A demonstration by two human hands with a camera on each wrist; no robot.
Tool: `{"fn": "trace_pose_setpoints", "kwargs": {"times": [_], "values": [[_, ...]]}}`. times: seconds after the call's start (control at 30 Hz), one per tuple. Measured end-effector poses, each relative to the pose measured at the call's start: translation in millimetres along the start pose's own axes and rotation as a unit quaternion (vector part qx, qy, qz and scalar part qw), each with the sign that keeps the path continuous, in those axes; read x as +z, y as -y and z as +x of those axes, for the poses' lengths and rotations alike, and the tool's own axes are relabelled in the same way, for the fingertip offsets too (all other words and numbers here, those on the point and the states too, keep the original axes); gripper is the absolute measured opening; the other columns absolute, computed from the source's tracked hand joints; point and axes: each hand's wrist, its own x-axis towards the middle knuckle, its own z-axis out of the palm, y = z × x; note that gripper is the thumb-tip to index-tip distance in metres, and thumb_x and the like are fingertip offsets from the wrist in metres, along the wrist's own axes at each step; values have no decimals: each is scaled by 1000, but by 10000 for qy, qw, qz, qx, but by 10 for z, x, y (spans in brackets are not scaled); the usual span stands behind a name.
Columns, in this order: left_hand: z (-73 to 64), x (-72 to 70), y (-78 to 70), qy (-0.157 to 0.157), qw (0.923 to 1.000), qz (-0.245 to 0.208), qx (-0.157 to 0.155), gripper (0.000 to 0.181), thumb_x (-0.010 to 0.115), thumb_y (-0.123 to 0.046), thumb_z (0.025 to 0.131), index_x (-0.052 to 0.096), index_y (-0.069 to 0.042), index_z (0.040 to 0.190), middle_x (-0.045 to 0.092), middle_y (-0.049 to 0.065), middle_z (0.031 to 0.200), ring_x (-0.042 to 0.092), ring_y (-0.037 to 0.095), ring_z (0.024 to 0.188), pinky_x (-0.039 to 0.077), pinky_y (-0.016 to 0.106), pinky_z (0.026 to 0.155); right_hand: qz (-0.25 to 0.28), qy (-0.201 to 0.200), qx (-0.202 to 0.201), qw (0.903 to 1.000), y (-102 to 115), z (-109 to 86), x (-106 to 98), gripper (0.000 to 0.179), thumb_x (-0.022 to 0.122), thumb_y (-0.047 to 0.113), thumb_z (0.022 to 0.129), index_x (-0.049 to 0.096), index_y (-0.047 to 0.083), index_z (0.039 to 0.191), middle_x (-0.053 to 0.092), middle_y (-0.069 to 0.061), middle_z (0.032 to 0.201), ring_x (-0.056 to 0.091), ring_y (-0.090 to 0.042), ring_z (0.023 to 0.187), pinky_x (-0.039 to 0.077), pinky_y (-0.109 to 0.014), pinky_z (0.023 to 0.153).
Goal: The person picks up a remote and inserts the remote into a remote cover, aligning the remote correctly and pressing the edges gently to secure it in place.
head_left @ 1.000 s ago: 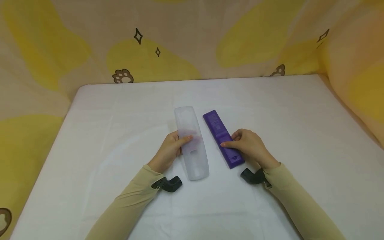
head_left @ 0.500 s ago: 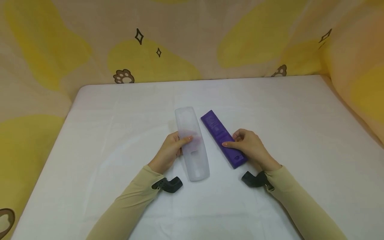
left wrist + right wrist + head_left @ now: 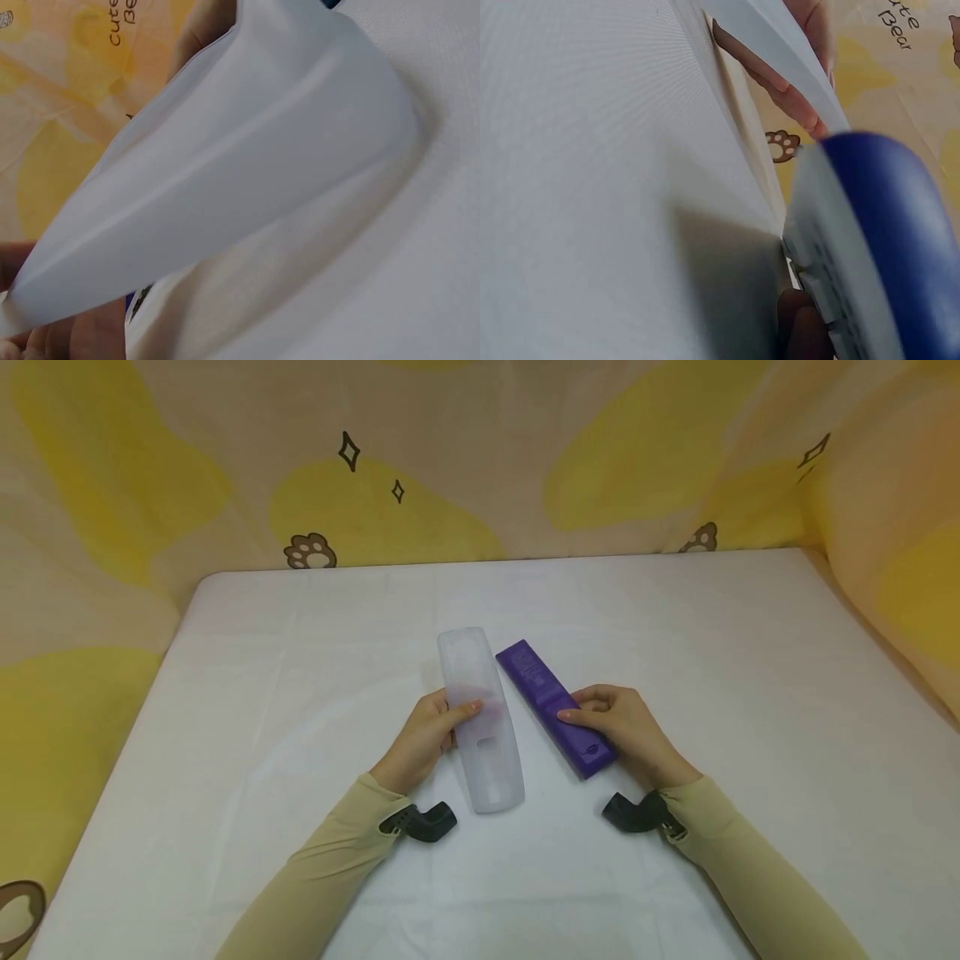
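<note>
My left hand [image 3: 420,735] holds a frosted, translucent remote cover [image 3: 497,777], thumb on top and fingers behind, showing faintly through it. In the left wrist view the cover [image 3: 240,165] looks hollow and fills the middle. My right hand [image 3: 630,731] grips a purple-backed remote control [image 3: 536,681] near its lower half, thumb on the purple back and fingers at the far edge. Its far left corner meets the cover's right edge in the head view. In the right wrist view the remote [image 3: 896,217] shows a pale underside with small raised buttons facing the table.
A white cloth covers the table [image 3: 300,843]. Behind it and at the sides hangs a yellow and beige patterned curtain [image 3: 465,452]. Each wrist carries a black camera mount, the left one [image 3: 427,822] just beside the cover's lower end.
The remote's far end has swung left toward the cover as my right hand turned it slightly. My left hand and the cover have barely moved.
</note>
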Motion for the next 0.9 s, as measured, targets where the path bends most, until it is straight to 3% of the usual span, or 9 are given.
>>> {"fn": "trace_pose_setpoints", "kwargs": {"times": [0.27, 0.47, 0.73, 0.9], "values": [[-10, -3, -5, -23, 10000, 52, -11, 35, 53, -7, 94, 46, 11, 124, 63, 9, 104, 62, 15, 93, 52, 36, 83, 1046, 40, 26, 9945, -32, 18, 25, 40, 72, 9, 82, 54, -11, 113, 68, 1, 78, 60, -7, 70, 52, -20, 63], [-3, -1, -1, -10, 10000, 47, 20, 35, 53, -7, 94, 46, 11, 124, 63, 8, 105, 62, 16, 94, 52, 36, 84, 1828, 165, 71, 9830, -28, 18, 35, 31, 70, 1, 82, 50, -3, 105, 67, 1, 80, 60, -8, 72, 51, -20, 65], [-2, -10, 7, -20, 10000, 47, 20, 34, 54, -8, 93, 48, 11, 121, 65, 7, 102, 63, 16, 93, 52, 36, 83, 2112, 206, -49, 9772, -25, 24, 20, 44, 63, -2, 87, 44, -11, 126, 69, 3, 89, 63, -8, 81, 52, -22, 72], [7, -26, 15, 63, 9999, 66, 42, 33, 54, -8, 93, 50, 13, 119, 66, 8, 102, 64, 16, 91, 53, 36, 82, 2042, 247, -1, 9786, -22, 20, 18, 42, 62, -2, 87, 45, -11, 124, 69, 3, 87, 62, -7, 80, 52, -21, 71]]}}
